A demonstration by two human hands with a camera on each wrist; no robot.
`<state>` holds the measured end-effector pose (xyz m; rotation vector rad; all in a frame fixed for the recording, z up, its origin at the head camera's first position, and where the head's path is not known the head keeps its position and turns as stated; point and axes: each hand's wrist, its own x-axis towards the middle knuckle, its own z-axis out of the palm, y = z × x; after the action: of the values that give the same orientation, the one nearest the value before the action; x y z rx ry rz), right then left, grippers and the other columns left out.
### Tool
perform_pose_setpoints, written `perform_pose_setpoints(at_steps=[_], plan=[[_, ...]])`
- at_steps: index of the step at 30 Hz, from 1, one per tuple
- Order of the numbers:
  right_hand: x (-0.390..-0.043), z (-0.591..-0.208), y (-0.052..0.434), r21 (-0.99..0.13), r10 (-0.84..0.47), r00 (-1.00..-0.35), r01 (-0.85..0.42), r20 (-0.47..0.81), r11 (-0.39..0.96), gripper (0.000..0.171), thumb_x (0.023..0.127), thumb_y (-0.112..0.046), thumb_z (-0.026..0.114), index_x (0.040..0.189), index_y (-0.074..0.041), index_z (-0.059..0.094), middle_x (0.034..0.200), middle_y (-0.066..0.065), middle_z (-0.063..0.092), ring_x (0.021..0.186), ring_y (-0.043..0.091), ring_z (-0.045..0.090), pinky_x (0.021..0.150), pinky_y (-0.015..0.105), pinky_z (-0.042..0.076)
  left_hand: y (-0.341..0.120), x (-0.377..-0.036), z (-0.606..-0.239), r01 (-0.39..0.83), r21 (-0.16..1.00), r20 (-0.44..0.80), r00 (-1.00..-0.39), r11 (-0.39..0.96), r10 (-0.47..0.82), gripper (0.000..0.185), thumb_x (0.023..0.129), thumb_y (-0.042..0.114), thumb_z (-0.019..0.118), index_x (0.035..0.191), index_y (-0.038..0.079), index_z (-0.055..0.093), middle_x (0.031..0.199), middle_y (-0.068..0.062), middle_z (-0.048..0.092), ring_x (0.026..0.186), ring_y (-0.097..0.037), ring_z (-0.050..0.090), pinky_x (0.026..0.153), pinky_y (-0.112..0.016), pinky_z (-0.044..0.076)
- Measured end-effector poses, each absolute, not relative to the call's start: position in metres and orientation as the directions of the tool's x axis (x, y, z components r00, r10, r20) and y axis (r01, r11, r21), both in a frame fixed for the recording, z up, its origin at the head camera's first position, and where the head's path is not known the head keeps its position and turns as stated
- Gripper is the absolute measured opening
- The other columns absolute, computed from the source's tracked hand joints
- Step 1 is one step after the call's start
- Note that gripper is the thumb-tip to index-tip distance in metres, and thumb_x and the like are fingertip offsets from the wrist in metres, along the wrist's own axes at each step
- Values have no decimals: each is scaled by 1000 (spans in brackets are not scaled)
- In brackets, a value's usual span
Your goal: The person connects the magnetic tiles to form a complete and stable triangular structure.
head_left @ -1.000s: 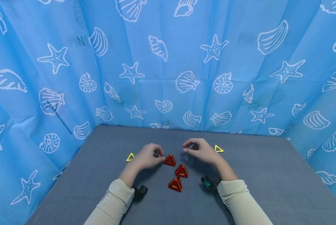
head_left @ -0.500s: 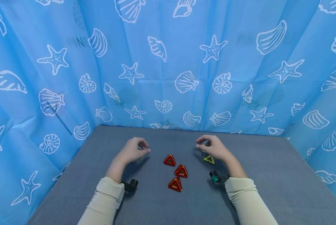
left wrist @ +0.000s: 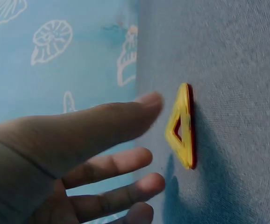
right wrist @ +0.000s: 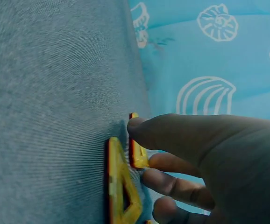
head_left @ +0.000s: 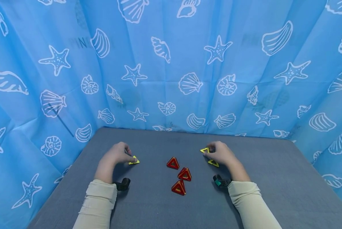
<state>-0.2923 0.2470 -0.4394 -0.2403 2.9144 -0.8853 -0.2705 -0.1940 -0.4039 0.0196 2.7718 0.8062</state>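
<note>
My left hand (head_left: 116, 156) reaches down at the left beside a yellow triangular tile (left wrist: 186, 112) with a red underside and a triangular hole. In the left wrist view, its fingers are spread and a gap separates the thumb from the tile. On the right, my right hand (head_left: 220, 152) is over the yellow tiles. Its thumb overlaps the far yellow tile (right wrist: 139, 162) in the right wrist view, with a fingertip close to that tile's lower end. A nearer yellow tile (right wrist: 114, 163) lies under the hand. A sliver of yellow shows at that view's bottom edge.
Three red triangular tiles lie mid-table: a far one (head_left: 169, 165), a middle one (head_left: 181, 176) and a near one (head_left: 175, 190). The near and middle ones are close together. A grey cloth (head_left: 159, 210) covers the table, and a blue shell-print curtain (head_left: 171, 47) hangs behind.
My left hand has moved left, from beside the far red tile to the left yellow tile. My right hand has moved right, bringing two yellow tiles into sight. The red tiles have not moved.
</note>
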Motion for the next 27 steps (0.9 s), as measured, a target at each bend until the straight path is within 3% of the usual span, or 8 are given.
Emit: perform_pose_setpoints(at_steps=[6, 14, 22, 27], plan=[[-294, -443, 248, -524, -129, -990, -81, -56, 848, 53, 95, -30, 78, 134, 4, 67, 112, 15, 70, 92, 23, 62, 78, 43, 53, -193, -269, -407, -96, 504, -283, -957, 858, 58, 54, 83, 29, 91, 121, 2, 65, 113, -16, 65, 99, -30, 62, 82, -47, 52], [-293, -445, 248, -530, -122, -992, -82, -40, 844, 44, 95, -30, 78, 127, 0, 73, 112, 15, 71, 93, 24, 64, 77, 42, 53, -178, -273, -414, -53, 518, -246, -965, 854, 90, 41, 83, 17, 90, 114, 2, 69, 108, -14, 67, 94, -28, 63, 79, -44, 52], [-294, -444, 242, -571, -171, -985, -138, -5, 809, 41, 96, -27, 78, 128, -2, 73, 117, 16, 72, 105, 28, 66, 88, 49, 55, -163, -274, -422, 40, 541, -174, -972, 840, 159, 39, 87, 16, 87, 120, 1, 72, 101, -11, 68, 89, -24, 63, 77, -42, 52], [-293, -443, 235, -619, -170, -985, -136, 3, 774, 42, 98, -24, 76, 133, -2, 69, 113, 15, 74, 98, 26, 69, 80, 41, 56, -155, -274, -426, 75, 545, -135, -975, 835, 175, 38, 89, 15, 86, 122, 3, 73, 104, -12, 70, 89, -24, 64, 79, -45, 53]])
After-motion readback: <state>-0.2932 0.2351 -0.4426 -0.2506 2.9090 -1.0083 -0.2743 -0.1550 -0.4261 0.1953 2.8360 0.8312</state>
